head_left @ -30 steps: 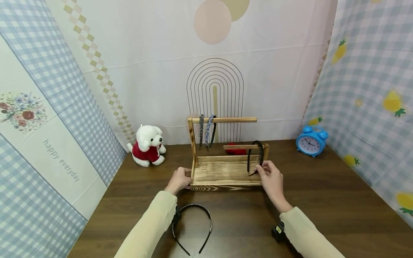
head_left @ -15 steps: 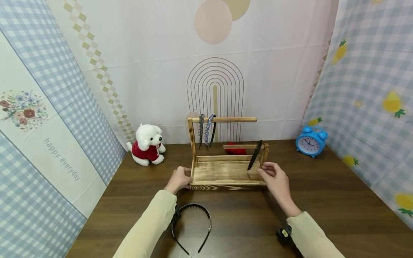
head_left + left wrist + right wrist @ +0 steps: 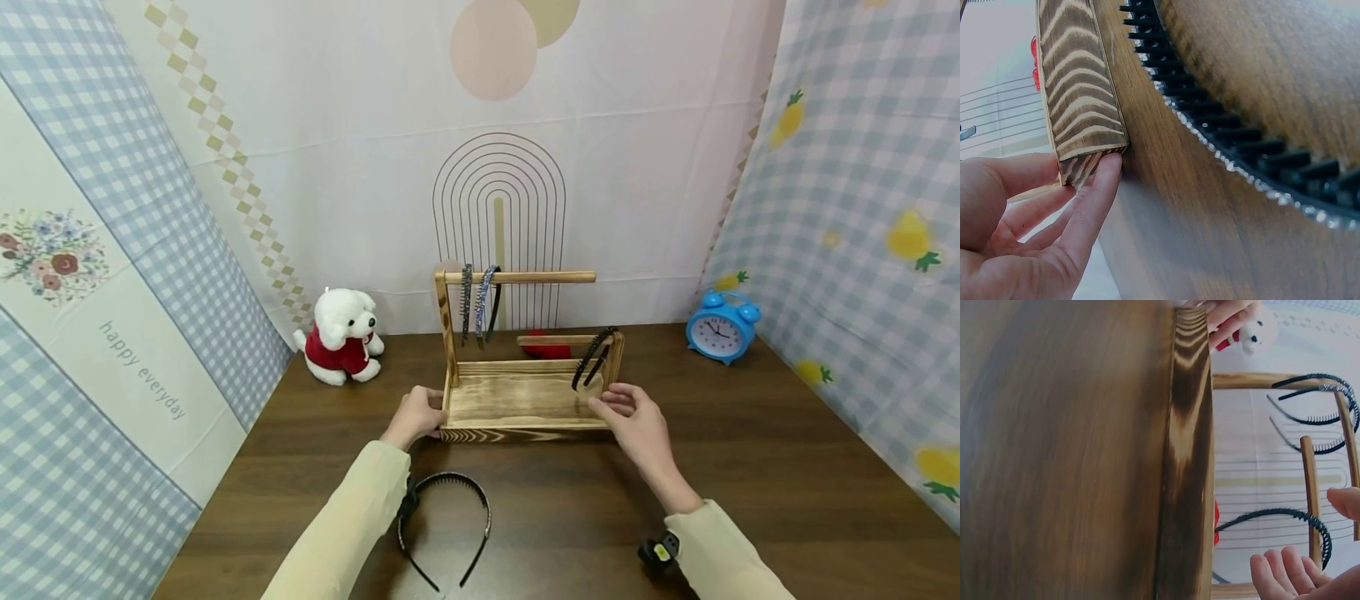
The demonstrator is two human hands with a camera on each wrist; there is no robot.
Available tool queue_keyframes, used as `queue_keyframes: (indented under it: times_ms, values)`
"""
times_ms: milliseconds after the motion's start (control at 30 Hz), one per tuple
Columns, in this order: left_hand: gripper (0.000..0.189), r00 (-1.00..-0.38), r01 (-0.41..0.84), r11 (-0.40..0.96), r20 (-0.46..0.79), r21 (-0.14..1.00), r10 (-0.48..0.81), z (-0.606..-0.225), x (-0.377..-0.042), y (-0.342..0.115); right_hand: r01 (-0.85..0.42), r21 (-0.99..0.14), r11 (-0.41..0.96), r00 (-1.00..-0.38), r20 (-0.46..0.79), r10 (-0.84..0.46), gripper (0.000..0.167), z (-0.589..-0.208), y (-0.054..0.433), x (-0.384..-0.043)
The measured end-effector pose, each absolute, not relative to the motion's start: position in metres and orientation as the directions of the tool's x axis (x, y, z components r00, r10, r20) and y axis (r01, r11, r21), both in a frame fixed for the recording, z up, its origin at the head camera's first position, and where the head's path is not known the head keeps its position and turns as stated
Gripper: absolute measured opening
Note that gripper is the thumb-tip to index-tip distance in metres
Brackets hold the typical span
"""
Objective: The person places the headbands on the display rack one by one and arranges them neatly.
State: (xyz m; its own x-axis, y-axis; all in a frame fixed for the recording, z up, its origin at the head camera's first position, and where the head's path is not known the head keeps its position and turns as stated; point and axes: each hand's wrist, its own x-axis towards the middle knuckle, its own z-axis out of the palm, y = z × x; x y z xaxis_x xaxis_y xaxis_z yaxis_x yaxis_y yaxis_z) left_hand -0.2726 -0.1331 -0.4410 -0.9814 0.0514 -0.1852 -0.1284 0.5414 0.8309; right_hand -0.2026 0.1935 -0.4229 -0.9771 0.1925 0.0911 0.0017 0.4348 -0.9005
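A wooden headband rack (image 3: 517,402) with a shallow tray and two bars stands on the table. My left hand (image 3: 414,418) grips its left end, thumb and fingers pinching the tray's corner (image 3: 1088,159) in the left wrist view. A black toothed headband (image 3: 1272,512) hangs tilted over the short lower bar (image 3: 555,341). Just below it, at the tray's right end, is my right hand (image 3: 637,425), thumb and fingers apart and holding nothing. On the upper bar (image 3: 547,277) hang a dark headband (image 3: 466,302) and a blue patterned headband (image 3: 483,302).
Near my left forearm, a black headband with a sparkly edge (image 3: 488,515) lies on the wooden table (image 3: 555,517). A white plush dog (image 3: 343,337) sits back left, and a blue alarm clock (image 3: 722,328) back right. Something red (image 3: 551,348) shows behind the rack.
My right hand has let go of the black headband, which now hangs from the lower bar and has swung round. The left hand stays on the rack's left end.
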Motion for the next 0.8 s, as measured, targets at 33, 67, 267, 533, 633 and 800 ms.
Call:
queue_keyframes:
  times_ms: [33,67,267,533,633,800]
  values:
    - [0.043,-0.982,-0.125,0.544,-0.183,0.830,0.053,-0.441,-0.273,-0.133,0.005,-0.902,0.431,-0.979,0.084,0.187,0.062,-0.422,0.192,-0.202]
    - [0.043,-0.982,-0.126,0.544,-0.184,0.829,0.053,-0.441,-0.273,-0.133,0.007,-0.905,0.426,-0.980,0.079,0.184,0.061,-0.422,0.191,-0.201]
    - [0.044,-0.981,-0.128,0.545,-0.187,0.829,0.053,-0.441,-0.273,-0.132,0.027,-0.922,0.386,-0.988,0.033,0.148,0.056,-0.422,0.187,-0.196]
    - [0.045,-0.982,-0.127,0.533,-0.183,0.836,0.053,-0.443,-0.275,-0.133,0.068,-0.972,0.226,-0.995,-0.049,0.088,0.053,-0.420,0.177,-0.189]
    - [0.045,-0.983,-0.121,0.526,-0.175,0.842,0.054,-0.443,-0.275,-0.133,0.086,-0.979,0.185,-0.995,-0.077,0.059,0.052,-0.418,0.172,-0.186]
    - [0.044,-0.984,-0.121,0.526,-0.173,0.842,0.051,-0.443,-0.274,-0.133,0.110,-0.975,0.193,-0.994,-0.113,-0.006,0.050,-0.419,0.163,-0.180]
